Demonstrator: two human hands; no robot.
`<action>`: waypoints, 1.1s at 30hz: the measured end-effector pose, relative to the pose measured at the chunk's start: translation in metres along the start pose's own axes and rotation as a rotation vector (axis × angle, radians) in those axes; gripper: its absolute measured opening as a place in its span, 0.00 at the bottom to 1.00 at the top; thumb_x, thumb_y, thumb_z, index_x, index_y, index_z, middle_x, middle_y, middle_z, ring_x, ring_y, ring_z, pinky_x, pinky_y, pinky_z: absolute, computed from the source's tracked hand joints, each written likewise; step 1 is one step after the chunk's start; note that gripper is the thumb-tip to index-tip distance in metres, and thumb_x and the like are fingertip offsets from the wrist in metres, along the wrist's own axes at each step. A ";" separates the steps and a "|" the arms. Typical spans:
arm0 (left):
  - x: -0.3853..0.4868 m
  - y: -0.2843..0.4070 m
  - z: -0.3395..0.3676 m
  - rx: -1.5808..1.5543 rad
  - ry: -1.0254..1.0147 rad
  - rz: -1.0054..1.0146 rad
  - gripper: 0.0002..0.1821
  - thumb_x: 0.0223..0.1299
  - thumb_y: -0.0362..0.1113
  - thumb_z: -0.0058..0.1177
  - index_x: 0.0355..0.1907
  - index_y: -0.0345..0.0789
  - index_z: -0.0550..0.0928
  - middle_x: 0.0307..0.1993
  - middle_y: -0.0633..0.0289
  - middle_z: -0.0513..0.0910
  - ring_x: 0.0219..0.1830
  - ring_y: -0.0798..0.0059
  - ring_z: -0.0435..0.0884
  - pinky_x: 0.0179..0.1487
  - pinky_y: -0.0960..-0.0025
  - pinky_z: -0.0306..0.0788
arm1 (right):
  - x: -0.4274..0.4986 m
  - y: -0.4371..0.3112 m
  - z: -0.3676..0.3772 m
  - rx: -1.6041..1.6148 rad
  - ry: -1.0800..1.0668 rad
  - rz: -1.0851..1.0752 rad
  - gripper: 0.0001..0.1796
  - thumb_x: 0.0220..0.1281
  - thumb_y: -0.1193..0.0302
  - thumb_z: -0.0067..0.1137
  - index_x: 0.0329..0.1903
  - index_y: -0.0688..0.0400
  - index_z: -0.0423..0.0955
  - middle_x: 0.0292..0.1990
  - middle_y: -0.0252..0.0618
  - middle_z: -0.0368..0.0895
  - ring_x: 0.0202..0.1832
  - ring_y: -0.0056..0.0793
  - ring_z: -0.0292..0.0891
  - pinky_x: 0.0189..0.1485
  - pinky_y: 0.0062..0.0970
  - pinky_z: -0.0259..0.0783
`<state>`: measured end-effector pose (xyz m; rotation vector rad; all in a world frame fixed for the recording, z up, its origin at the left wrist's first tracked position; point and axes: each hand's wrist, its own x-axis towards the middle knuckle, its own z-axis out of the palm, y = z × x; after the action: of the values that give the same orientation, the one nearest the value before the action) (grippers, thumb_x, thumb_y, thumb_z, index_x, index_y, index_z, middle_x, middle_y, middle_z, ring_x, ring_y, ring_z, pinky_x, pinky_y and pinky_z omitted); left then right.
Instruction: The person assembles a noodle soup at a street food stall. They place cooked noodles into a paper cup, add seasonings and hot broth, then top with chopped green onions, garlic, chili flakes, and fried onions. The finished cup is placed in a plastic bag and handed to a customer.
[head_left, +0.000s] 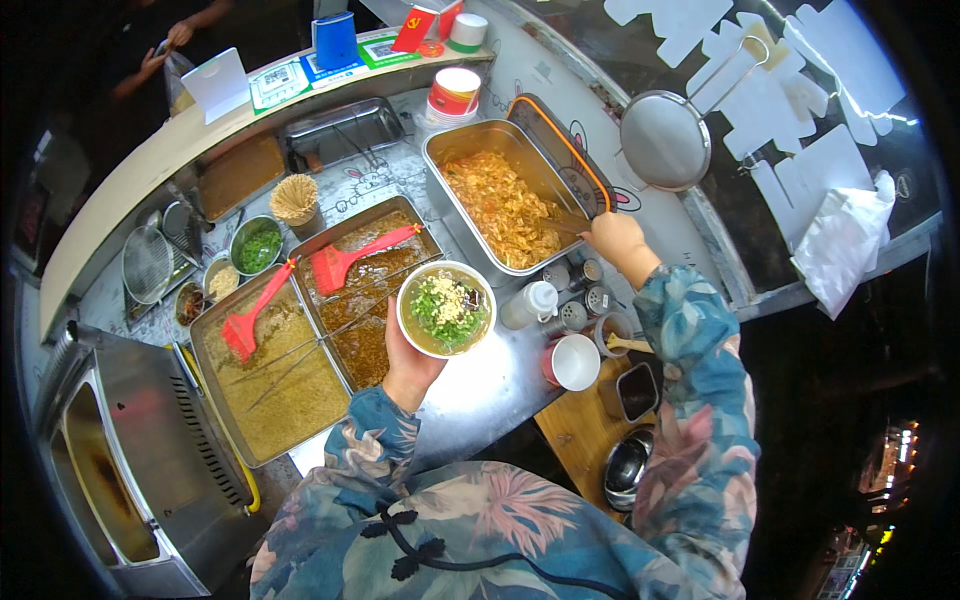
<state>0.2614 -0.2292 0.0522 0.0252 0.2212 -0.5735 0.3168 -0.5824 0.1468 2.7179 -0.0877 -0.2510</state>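
Observation:
A white bowl (448, 346) of broth rests in my left hand (411, 360), above the counter. Chopped green herbs (442, 315), pale crumbs and a dark bit cover its middle. At the right, my right hand (621, 244) grips the end of a serving spoon (562, 223), whose far end is in a deep steel pan (529, 139). That pan holds an orange-red mix of chopped food (487, 187). My fingers partly hide the spoon's handle.
Two sauce trays (281, 405) with red silicone brushes (247, 322) lie left of the bowl. Shaker jars (574, 315), a squeeze bottle (529, 304) and a paper cup (574, 361) stand near my right forearm. A strainer (665, 139) hangs at upper right. Across the ledge, a person's hands (169, 46) show.

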 end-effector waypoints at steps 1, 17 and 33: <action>0.000 0.000 -0.001 -0.022 -0.065 -0.015 0.26 0.71 0.52 0.37 0.59 0.36 0.74 0.58 0.55 0.76 0.60 0.57 0.74 0.66 0.48 0.66 | 0.002 0.002 -0.001 0.030 -0.014 0.032 0.19 0.63 0.55 0.56 0.31 0.57 0.84 0.32 0.43 0.85 0.36 0.41 0.84 0.38 0.36 0.79; 0.022 -0.003 0.003 0.007 -0.006 -0.021 0.29 0.70 0.58 0.35 0.62 0.40 0.72 0.60 0.56 0.75 0.63 0.56 0.72 0.68 0.48 0.64 | -0.019 0.015 0.013 0.313 0.156 0.188 0.15 0.60 0.58 0.59 0.35 0.57 0.83 0.30 0.52 0.82 0.34 0.52 0.79 0.36 0.45 0.74; 0.044 -0.015 0.023 0.001 -0.094 -0.108 0.30 0.70 0.58 0.35 0.63 0.39 0.71 0.62 0.55 0.73 0.64 0.55 0.70 0.68 0.47 0.64 | -0.048 0.010 0.011 0.413 0.280 0.158 0.18 0.61 0.56 0.58 0.32 0.58 0.82 0.27 0.52 0.81 0.31 0.53 0.79 0.35 0.45 0.75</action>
<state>0.2937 -0.2670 0.0659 -0.0134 0.1313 -0.6811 0.2679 -0.5912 0.1492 3.1004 -0.3023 0.2191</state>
